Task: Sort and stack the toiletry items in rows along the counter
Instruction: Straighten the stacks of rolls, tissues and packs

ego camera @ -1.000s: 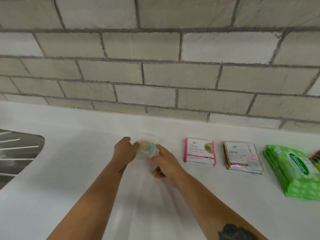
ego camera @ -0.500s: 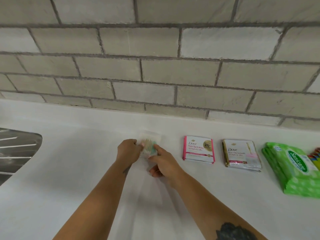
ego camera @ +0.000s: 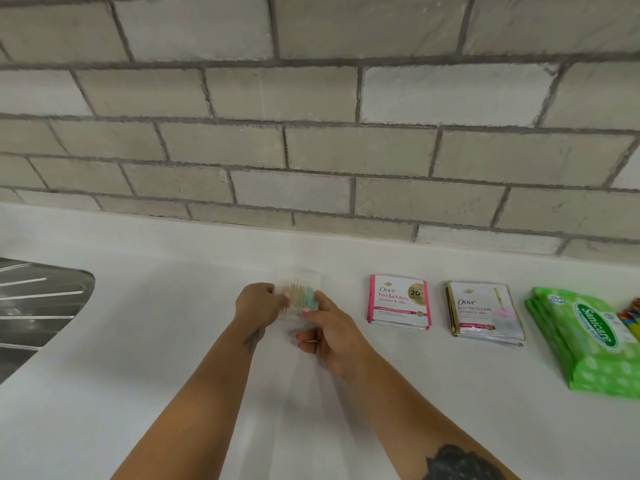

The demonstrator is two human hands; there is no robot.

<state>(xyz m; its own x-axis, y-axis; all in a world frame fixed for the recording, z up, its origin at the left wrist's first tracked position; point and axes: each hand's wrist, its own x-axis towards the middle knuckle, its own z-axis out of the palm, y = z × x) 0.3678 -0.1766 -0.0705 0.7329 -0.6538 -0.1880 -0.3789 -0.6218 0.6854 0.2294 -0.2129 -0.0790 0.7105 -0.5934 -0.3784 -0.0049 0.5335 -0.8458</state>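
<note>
On the table (ego camera: 138,341), wipes (ego camera: 588,341) and two sachet stacks (ego camera: 398,301) form a row. Left of them, both hands, left (ego camera: 258,303) and right (ego camera: 332,336), pinch a clear packet (ego camera: 299,297) between them, equally near, its long axis pointing toward the wall.

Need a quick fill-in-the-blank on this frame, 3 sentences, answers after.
1. Both hands, left hand and right hand, hold a clear packet of cotton ____.
2. The sachet stack nearest the right hand has a ____ border.
3. The green wipes packs read ____.

Answers: swabs; pink; Sanicare
</note>
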